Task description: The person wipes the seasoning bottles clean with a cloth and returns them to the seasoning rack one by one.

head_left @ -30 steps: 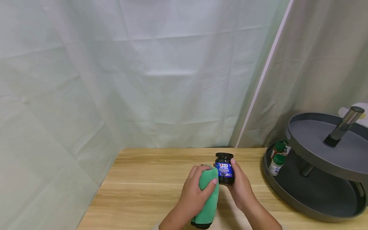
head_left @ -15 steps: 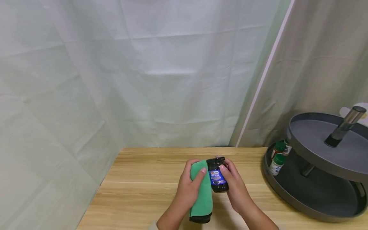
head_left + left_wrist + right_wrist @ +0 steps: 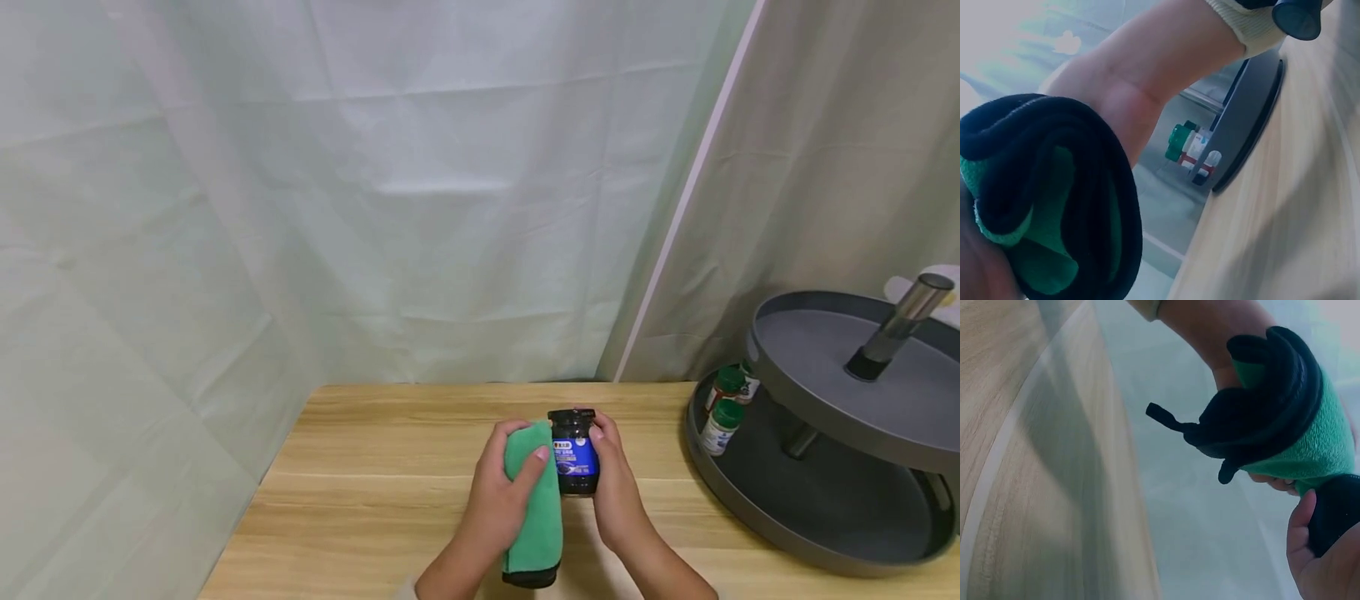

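My left hand (image 3: 497, 493) grips a folded green cloth (image 3: 542, 508) with black edging, its thumb laid across the front. In the left wrist view the rolled black-edged end of the cloth (image 3: 1094, 181) fills the near left. Right beside it, my right hand (image 3: 618, 479) holds a dark glass jar (image 3: 576, 479) with a black lid and a blue label, upright above the table. The cloth lies against the jar's left side. From the right wrist, the jar's dark base (image 3: 1338, 515) shows between the fingers, close to the cloth.
A two-tier dark grey round rack (image 3: 795, 533) stands on the wooden table (image 3: 360, 500) at the right. Several green-capped spice bottles (image 3: 722, 427) sit on its lower tier. Pale curtains (image 3: 450, 250) hang behind the table's back edge.
Both hands have shifted slightly; the jar moved left and down, tilted midway, then stood upright again. The left hand's grip on the cloth turned so its thumb lies along the front.
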`<state>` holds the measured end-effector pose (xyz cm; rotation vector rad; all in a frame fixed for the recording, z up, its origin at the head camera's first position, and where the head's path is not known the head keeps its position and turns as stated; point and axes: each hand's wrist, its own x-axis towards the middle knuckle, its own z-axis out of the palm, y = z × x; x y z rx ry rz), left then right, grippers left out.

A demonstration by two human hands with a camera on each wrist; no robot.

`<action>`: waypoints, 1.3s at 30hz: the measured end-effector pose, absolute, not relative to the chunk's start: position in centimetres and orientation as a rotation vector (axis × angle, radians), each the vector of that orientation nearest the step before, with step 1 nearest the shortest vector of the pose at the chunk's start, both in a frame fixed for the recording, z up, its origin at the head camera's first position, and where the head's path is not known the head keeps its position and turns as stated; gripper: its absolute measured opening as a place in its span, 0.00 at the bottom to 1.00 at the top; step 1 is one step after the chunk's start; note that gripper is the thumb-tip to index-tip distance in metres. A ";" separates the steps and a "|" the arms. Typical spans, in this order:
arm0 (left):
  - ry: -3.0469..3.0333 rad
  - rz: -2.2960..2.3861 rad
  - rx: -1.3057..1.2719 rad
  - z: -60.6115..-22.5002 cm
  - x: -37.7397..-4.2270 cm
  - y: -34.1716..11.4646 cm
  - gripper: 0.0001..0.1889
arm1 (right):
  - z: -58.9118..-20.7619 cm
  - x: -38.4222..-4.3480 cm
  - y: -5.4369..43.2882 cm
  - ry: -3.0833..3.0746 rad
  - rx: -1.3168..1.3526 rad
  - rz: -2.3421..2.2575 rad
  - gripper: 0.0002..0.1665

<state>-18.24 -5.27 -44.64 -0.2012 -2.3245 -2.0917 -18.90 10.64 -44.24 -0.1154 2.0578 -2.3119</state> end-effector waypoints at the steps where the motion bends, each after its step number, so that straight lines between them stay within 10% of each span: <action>1: -2.344 -2.060 -0.219 -44.7 -18.2 -5.2 0.19 | -44.3 -19.0 10.7 2.068 -0.094 -2.311 0.30; 39: -2.323 -2.051 -0.210 -44.8 -18.5 -5.6 0.19 | -44.8 -19.4 10.7 1.946 -0.129 -2.321 0.23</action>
